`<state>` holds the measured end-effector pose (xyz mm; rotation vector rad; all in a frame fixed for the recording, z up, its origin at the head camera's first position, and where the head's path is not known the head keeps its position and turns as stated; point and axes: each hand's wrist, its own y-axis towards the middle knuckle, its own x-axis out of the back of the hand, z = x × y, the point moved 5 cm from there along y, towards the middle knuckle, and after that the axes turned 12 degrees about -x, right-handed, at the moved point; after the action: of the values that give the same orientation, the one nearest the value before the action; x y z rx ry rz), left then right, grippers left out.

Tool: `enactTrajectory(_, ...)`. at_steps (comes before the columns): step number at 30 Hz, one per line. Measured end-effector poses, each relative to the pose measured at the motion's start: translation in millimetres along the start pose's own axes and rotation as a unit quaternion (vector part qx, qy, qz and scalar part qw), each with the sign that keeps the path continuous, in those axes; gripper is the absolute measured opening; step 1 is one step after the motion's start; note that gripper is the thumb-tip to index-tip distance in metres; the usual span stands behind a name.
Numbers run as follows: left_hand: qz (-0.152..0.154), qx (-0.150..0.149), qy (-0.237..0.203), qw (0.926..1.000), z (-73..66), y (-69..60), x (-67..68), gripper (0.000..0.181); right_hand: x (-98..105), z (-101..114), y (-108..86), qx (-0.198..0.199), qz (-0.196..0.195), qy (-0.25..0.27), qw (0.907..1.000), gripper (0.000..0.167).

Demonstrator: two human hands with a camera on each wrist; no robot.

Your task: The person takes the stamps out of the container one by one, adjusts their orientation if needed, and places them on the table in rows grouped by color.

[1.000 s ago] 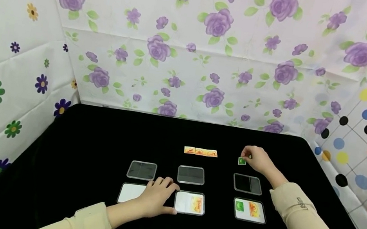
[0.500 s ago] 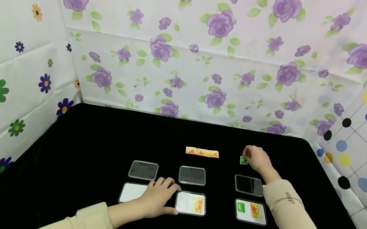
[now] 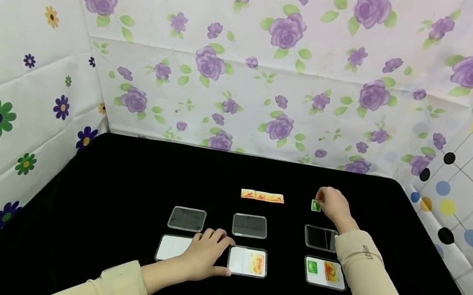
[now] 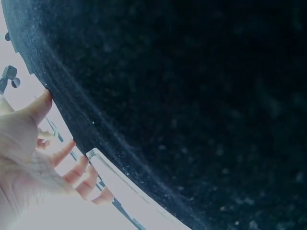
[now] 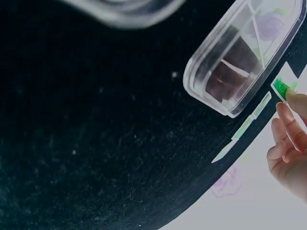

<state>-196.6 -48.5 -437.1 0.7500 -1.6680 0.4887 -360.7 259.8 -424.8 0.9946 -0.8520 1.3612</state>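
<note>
Work looks part-done: right grip (image 3: 332, 205) pinches card (image 3: 316, 206), its six-o'clock tray (image 3: 315, 279) holding two, spread left grip's (image 3: 203, 260) three-o'clock tray (image 3: 240, 261) one, nine-o'clock tray (image 3: 171, 248) apparently none.

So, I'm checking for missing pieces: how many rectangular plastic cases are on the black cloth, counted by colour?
Clear rectangular plastic cases: 3
White-faced, clear-rimmed rectangular plastic cases: 3
Total: 6

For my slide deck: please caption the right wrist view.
Right hand pinches a green card near a row of small cards and a clear rectangular case.
</note>
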Motion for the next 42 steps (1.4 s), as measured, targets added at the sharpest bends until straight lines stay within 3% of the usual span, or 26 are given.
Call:
enactTrajectory(11,-0.004,0.005,0.005,1.0,3.0,-1.7,2.6,0.06,-0.7,5.3,10.7,-0.025,0.002,0.005,0.9997,0.003)
enactTrajectory(18,-0.001,0.0,-0.003,1.0,-0.1,-4.0,-4.0,0.06,-9.3,-1.8,10.9,-0.057,0.017,-0.017,0.9981,0.004)
enactTrajectory(27,-0.011,-0.003,0.011,0.9999,0.4,-1.7,-2.2,0.061,-7.8,-3.0,13.6,-0.045,0.002,-0.021,0.9988,0.007)
enactTrajectory(34,-0.007,-0.002,0.002,1.0,0.2,-3.0,-2.5,0.061,-7.9,-1.0,14.0,-0.05,0.025,-0.023,0.9981,0.008)
enactTrajectory(42,-0.009,-0.005,0.008,0.9999,0.3,-1.5,-1.5,0.061,0.8,-0.8,7.7,-0.035,-0.008,0.002,0.9994,0.017)
